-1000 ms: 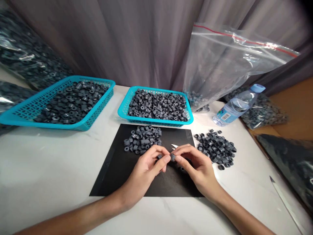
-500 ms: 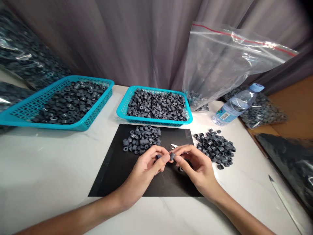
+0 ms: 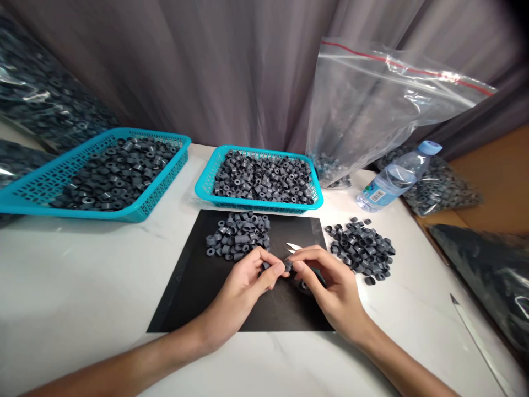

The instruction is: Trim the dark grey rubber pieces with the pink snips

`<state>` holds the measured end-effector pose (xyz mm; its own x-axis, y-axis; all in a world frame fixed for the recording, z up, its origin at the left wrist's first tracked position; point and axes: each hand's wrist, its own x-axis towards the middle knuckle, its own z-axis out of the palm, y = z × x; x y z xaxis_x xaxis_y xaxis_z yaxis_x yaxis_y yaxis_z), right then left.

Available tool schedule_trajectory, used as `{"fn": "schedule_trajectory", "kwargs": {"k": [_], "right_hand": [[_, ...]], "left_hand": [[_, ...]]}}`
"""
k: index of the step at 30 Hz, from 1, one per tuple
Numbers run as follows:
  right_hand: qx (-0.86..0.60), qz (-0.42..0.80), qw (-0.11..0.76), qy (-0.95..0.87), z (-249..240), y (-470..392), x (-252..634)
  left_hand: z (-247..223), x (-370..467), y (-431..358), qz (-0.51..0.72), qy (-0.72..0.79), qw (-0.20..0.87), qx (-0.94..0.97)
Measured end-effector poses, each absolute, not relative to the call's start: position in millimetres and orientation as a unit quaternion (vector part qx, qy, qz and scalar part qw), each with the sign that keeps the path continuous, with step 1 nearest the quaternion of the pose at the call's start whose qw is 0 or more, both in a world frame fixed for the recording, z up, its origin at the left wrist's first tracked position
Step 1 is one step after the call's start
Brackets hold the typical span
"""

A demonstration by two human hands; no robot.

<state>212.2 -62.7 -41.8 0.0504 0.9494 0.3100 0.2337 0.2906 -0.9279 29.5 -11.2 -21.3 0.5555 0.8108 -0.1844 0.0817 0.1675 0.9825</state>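
Over a black mat (image 3: 198, 298), my left hand (image 3: 252, 278) pinches a small dark grey ring (image 3: 287, 267) between thumb and fingers. A second grey piece (image 3: 265, 267) shows within the curled fingers of that hand. My right hand (image 3: 333, 281) is closed with thumb and fingertips at the ring's right side, touching it. Scissor-like pointed blades (image 3: 293, 247) stick out beside the right fingers; their handles are hidden by that hand. One ring (image 3: 303, 285) shows beneath the right hand. A pile of grey rings (image 3: 239, 236) lies at the mat's back, another pile (image 3: 363, 248) right of it.
Two blue baskets, one at the left (image 3: 124, 215) and one in the middle (image 3: 260, 205), hold many grey rings. A clear zip bag (image 3: 363, 105) and a water bottle (image 3: 397, 179) stand at the back right. A pointed blade-like strip (image 3: 475, 336) lies at the right.
The pinched ring has turned and shifted slightly left between my fingertips. Both hands stay close together, and the whole view has shifted a little.
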Motion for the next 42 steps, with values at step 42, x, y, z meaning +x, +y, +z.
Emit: {"fn": "schedule_trajectory", "kwargs": {"k": [42], "right_hand": [[-0.517, 0.195, 0.199, -0.809, -18, -66, 253]], "left_hand": [[-19, 31, -7, 0.276, 0.323, 0.776, 0.466]]}}
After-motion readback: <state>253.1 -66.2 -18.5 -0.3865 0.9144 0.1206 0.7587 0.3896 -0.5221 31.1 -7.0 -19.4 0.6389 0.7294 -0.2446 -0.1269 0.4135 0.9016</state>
